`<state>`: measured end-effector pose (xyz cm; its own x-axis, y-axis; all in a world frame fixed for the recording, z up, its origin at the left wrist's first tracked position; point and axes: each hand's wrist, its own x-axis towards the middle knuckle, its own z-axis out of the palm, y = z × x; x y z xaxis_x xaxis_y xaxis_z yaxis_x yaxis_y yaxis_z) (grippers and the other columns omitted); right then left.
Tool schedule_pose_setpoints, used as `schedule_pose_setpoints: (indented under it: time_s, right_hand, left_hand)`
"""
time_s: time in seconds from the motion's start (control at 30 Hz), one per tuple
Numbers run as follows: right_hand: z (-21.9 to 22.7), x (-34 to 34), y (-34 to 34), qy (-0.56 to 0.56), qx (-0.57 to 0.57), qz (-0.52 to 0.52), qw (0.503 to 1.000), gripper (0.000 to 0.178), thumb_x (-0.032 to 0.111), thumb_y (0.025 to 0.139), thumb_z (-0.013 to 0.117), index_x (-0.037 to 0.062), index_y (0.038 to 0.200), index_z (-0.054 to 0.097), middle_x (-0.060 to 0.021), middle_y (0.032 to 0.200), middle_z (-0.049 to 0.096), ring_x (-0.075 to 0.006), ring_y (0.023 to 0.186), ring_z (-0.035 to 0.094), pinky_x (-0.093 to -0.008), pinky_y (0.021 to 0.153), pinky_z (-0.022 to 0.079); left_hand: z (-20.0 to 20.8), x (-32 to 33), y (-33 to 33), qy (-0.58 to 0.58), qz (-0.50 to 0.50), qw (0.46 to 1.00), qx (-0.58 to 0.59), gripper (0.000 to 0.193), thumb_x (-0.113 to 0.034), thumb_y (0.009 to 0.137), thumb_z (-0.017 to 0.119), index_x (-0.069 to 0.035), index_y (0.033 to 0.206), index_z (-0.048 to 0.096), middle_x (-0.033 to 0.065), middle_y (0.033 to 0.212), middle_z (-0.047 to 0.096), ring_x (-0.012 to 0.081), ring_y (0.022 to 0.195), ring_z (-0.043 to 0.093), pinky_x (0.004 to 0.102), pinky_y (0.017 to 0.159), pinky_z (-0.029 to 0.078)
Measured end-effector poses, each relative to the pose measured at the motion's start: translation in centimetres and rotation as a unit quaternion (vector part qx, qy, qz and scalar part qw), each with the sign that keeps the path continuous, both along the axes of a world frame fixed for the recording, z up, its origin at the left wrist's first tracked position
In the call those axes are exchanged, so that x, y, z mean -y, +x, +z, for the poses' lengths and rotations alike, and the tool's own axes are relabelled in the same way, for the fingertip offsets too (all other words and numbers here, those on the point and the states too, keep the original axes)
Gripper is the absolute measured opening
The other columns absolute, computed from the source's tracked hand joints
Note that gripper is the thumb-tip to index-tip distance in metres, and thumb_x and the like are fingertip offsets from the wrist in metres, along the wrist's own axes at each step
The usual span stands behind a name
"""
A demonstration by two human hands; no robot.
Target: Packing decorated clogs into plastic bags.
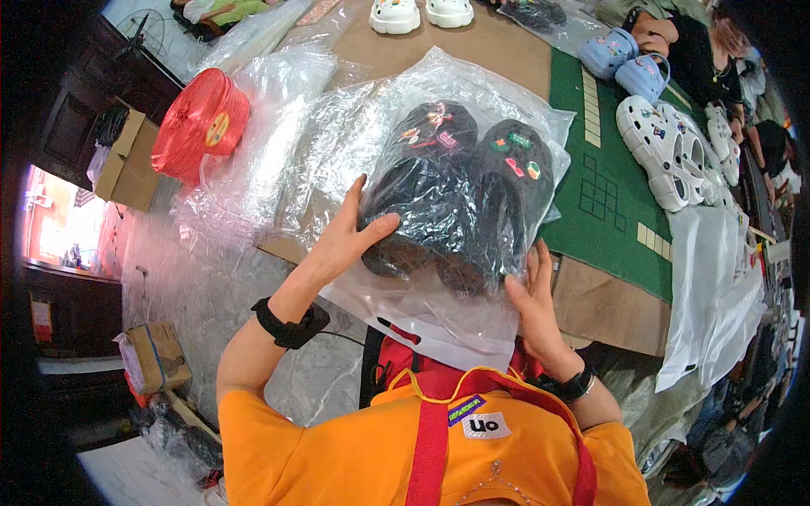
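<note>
In front of me lies a pair of black clogs (432, 202) inside a clear plastic bag (413, 316), toes pointing away from me. Colourful charms decorate both toes. My left hand (348, 240) grips the left side of the bagged pair, its thumb on top and the fingers along the side. On the lower right, my right hand (536, 295) holds the bag's edge near the heels, thumb uppermost and fingers partly hidden beneath. The near end of the bag hangs over the table edge toward my body.
A roll of red plastic twine (202, 122) rests on stacked clear bags (261, 160) to the left. White clogs (422, 13) stand at the far edge. Rightward are a green mat (603, 169), blue clogs (624, 63), more white clogs (658, 152) and a person (709, 51).
</note>
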<state>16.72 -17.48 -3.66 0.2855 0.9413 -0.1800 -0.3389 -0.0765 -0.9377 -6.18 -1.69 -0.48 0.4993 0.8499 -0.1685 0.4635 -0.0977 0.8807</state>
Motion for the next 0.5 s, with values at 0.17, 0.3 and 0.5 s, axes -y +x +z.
schedule_pose_setpoints:
  time_s: [0.17, 0.3, 0.5]
  right_hand:
    - [0.3, 0.2, -0.7, 0.020, 0.177, 0.047, 0.983, 0.109, 0.017, 0.066, 0.076, 0.0019, 0.138, -0.004, -0.0221, 0.138, 0.018, -0.0285, 0.128, 0.023, -0.0378, 0.105, 0.021]
    - [-0.2, -0.1, -0.6, 0.003, 0.171, 0.042, 0.984, 0.110, 0.014, 0.064, 0.076, 0.0015, 0.138, -0.004, -0.0189, 0.137, 0.020, -0.0266, 0.126, 0.026, -0.0356, 0.104, 0.023]
    - [0.1, -1.0, -0.8, -0.017, 0.033, 0.060, 0.998, 0.109, 0.010, 0.062, 0.076, 0.0020, 0.139, 0.000, -0.0148, 0.137, 0.023, -0.0234, 0.125, 0.029, -0.0340, 0.103, 0.025]
  left_hand:
    - [-0.2, -0.1, -0.2, -0.033, -0.015, 0.999, 0.016, 0.077, -0.041, 0.085, 0.053, 0.001, 0.138, 0.017, 0.0193, 0.139, 0.027, 0.0263, 0.128, 0.028, 0.0327, 0.104, 0.021]
    - [-0.4, -1.1, -0.2, -0.082, -0.009, 0.996, 0.045, 0.074, -0.040, 0.087, 0.051, 0.002, 0.138, 0.017, 0.0168, 0.139, 0.028, 0.0241, 0.127, 0.029, 0.0320, 0.104, 0.021]
    - [0.1, -0.7, 0.5, -0.175, 0.028, 0.979, 0.099, 0.075, -0.036, 0.086, 0.052, 0.004, 0.138, 0.015, 0.0150, 0.134, 0.034, 0.0204, 0.122, 0.033, 0.0292, 0.102, 0.024]
